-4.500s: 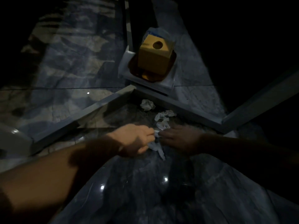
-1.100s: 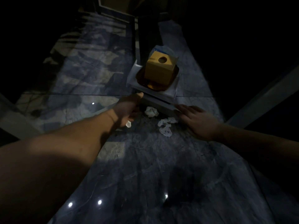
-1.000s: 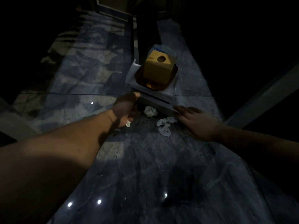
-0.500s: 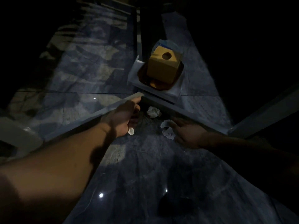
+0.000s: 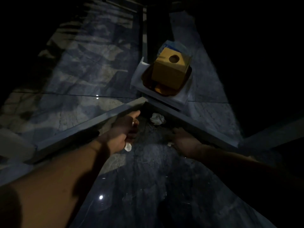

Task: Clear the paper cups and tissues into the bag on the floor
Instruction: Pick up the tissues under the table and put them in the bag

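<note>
My left hand (image 5: 122, 131) is closed around crumpled white tissue, with bits of it showing below the palm (image 5: 127, 147) and between the fingers. It hovers at the far corner of the dark marble table (image 5: 148, 186). One loose crumpled tissue (image 5: 157, 118) lies in that corner, just right of my left hand. My right hand (image 5: 184, 140) lies flat over other tissues, of which a small white scrap (image 5: 170, 143) peeks out by the palm; its fingers are in shadow. Beyond the corner, a white bag (image 5: 139, 74) stands on the floor.
Inside the white bag sits a brown tray holding a yellow box (image 5: 171, 69) with a round hole on top. The table's raised grey rim (image 5: 92, 124) forms a V at the corner. The marble floor (image 5: 82, 63) spreads out to the left; the surroundings are very dark.
My right hand has slid forward over the two tissues that lay in front of it, hiding them. My left hand stays closed on its tissue near the corner. The view shifted slightly.
</note>
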